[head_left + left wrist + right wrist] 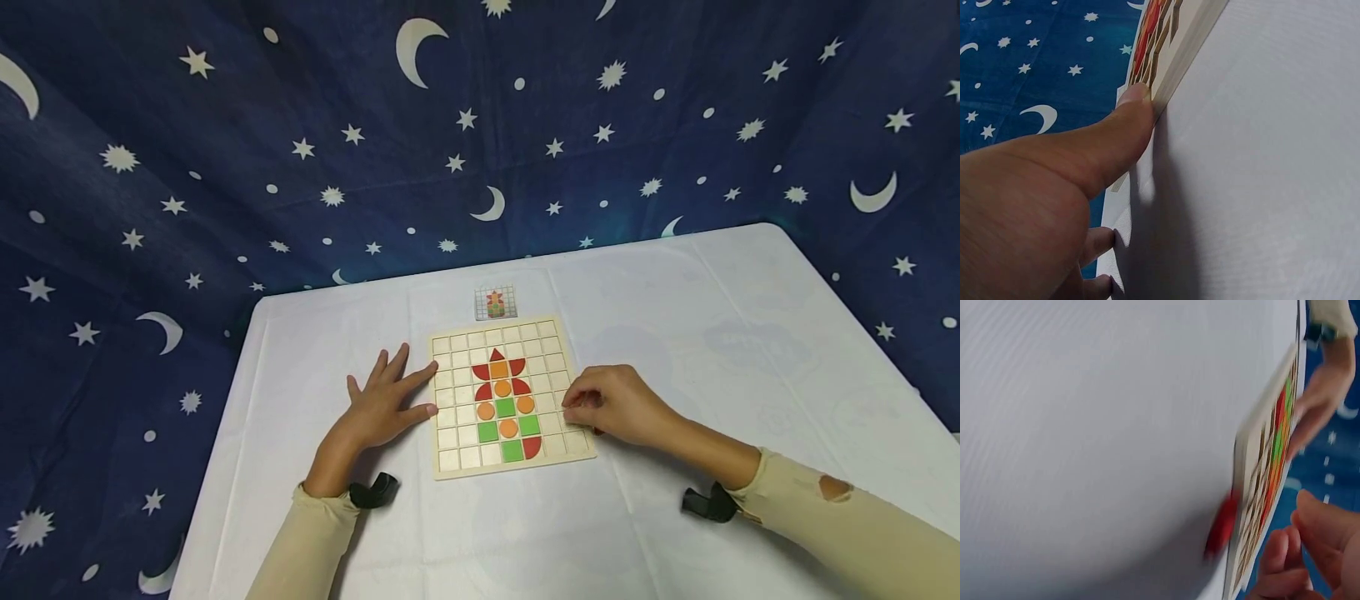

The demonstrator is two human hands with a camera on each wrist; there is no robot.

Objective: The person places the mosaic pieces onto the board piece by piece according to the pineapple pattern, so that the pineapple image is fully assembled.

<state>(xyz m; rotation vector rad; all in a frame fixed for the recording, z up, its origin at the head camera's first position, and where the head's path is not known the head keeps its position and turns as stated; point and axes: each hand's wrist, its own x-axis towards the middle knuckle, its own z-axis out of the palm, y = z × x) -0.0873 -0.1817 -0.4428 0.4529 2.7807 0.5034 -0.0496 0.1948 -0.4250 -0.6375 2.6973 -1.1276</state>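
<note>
A square wooden grid board (459, 458) lies on the table, with red, orange and green tiles forming a figure in its middle columns. My left hand (381, 410) is spread at the board's left side; in the left wrist view its thumb (1110, 144) touches the board's edge. Over the right edge, my right hand (618, 404) has curled fingers, thumb and fingertips close together, with no piece visible between them. Below that hand, a red piece (1222, 525) shows blurred beside the board's edge in the right wrist view; the head view shows only a sliver of it.
Behind the board, a small clear-looking card (496, 302) carries a printed grid with a similar coloured figure. A white cloth covers the table (675, 317). Dark blue fabric (525, 125) with moons and stars hangs behind it. Black straps (373, 491) sit at both wrists.
</note>
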